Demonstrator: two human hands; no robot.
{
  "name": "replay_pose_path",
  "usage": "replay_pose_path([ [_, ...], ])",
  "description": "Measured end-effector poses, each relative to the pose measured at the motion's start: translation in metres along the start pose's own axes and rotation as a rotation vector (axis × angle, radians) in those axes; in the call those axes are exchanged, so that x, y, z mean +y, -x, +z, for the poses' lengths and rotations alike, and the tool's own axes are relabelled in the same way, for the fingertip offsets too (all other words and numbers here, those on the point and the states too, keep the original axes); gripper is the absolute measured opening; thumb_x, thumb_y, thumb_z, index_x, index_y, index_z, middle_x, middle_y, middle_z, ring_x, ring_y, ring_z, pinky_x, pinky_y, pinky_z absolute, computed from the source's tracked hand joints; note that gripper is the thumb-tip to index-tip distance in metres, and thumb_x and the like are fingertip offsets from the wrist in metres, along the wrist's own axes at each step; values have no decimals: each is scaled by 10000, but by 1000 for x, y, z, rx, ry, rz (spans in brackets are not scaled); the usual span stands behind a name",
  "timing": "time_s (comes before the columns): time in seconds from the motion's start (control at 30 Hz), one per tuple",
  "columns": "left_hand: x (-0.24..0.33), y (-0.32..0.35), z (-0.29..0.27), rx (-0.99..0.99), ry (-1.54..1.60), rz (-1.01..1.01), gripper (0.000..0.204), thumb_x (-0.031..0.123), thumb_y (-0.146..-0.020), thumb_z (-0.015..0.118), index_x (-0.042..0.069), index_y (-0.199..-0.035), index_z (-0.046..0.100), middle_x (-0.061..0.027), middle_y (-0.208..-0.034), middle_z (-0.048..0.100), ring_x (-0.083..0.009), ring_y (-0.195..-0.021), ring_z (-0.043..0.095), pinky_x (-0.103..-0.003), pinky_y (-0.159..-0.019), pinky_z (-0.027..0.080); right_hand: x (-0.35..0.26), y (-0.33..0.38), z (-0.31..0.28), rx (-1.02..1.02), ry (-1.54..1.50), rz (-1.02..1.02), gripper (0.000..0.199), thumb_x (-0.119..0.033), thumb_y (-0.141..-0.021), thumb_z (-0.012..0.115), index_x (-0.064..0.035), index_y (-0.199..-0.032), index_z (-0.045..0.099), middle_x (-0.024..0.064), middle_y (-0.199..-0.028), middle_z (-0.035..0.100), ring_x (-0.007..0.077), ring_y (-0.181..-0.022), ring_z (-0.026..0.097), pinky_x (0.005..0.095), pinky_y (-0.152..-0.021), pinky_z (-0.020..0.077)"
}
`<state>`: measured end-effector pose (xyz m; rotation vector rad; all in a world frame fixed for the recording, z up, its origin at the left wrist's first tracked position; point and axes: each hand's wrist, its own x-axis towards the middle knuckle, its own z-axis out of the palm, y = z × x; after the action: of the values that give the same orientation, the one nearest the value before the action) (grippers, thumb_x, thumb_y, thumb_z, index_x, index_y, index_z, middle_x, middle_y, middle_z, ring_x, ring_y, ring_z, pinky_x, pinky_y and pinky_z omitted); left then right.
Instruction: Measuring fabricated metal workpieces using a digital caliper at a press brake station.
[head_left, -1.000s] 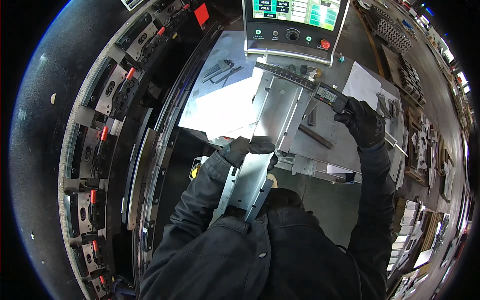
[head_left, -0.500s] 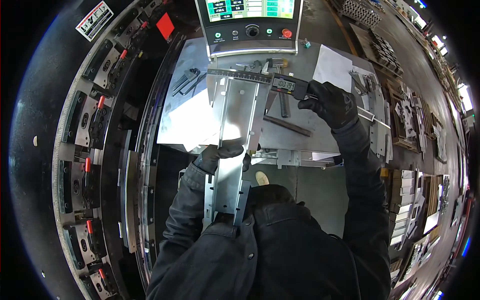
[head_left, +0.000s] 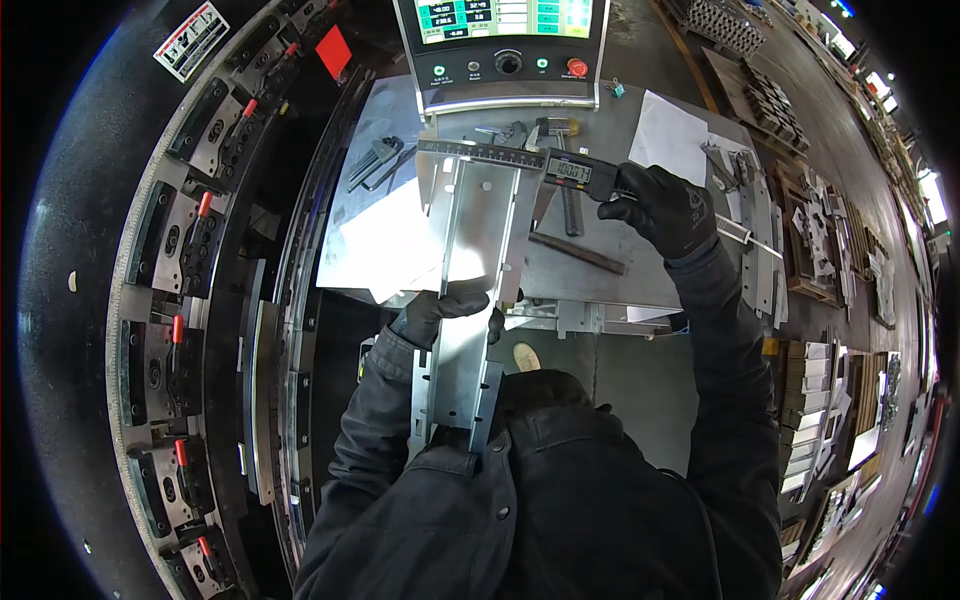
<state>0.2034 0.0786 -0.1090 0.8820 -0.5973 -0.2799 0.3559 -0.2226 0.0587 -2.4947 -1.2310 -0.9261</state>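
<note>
A long bent sheet-metal channel (head_left: 474,230) with slots along its sides stretches from my chest out over the worktable. My left hand (head_left: 440,314), black-gloved, is closed round its middle, the thumb lying on the inner face and other fingers showing at the right side. Black-gloved too, my right hand (head_left: 668,212) grips a digital caliper (head_left: 570,170) by its display end. The caliper's beam lies across the channel's far end, its jaws at the two sides; exact contact is hard to make out. The caliper's thin depth rod sticks out right of my hand.
Beyond stands a control panel (head_left: 508,80) with a lit screen and red button. The grey table (head_left: 600,235) carries hex keys (head_left: 376,163), a hammer (head_left: 570,205), a dark bar (head_left: 577,253) and white paper (head_left: 665,130). Left runs a machine with red-handled clamps (head_left: 175,345).
Hardly anything differs: the whole view has shifted by a few pixels. Both hands keep their grips, and the caliper stays across the channel's far end.
</note>
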Motion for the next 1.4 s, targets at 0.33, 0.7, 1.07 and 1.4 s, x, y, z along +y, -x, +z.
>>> replay_pose_path([
  [0.33, -4, 22, 13, 19, 69, -8, 678, 359, -794, 638, 14, -1314, 373, -220, -1141, 565, -373, -949, 602, -432, -869, 479, -5, -3, -5, 65, -7, -23, 463, -504, -702, 642, -177, -1012, 534, -2, -639, 494, 176, -439, 485, 294, -407, 381],
  [0.7, -6, -25, -12, 34, 147, -22, 713, 381, -797, 639, 8, -1331, 351, -231, -1144, 559, -380, -941, 603, -432, -858, 486, -6, -5, -2, 42, -45, -6, 459, -513, -669, 665, -182, -969, 559, -11, -628, 482, 171, -436, 478, 300, -398, 362],
  [1.07, -6, 22, 21, 51, 228, -40, 748, 404, -800, 641, 3, -1349, 328, -241, -1147, 553, -387, -932, 604, -432, -846, 492, -1, 2, -3, -45, -22, 25, 458, -470, -694, 658, -159, -1020, 574, 3, -698, 559, 187, -502, 531, 315, -455, 402],
  [1.4, 28, -28, 37, 245, 718, 35, 952, 765, -740, 408, 78, -1385, 269, -238, -1226, 490, -411, -912, 603, -487, -707, 532, -9, -8, -22, 8, -280, -47, 370, -221, -772, 658, -97, -1108, 565, 27, -739, 564, 176, -551, 521, 298, -489, 412],
])
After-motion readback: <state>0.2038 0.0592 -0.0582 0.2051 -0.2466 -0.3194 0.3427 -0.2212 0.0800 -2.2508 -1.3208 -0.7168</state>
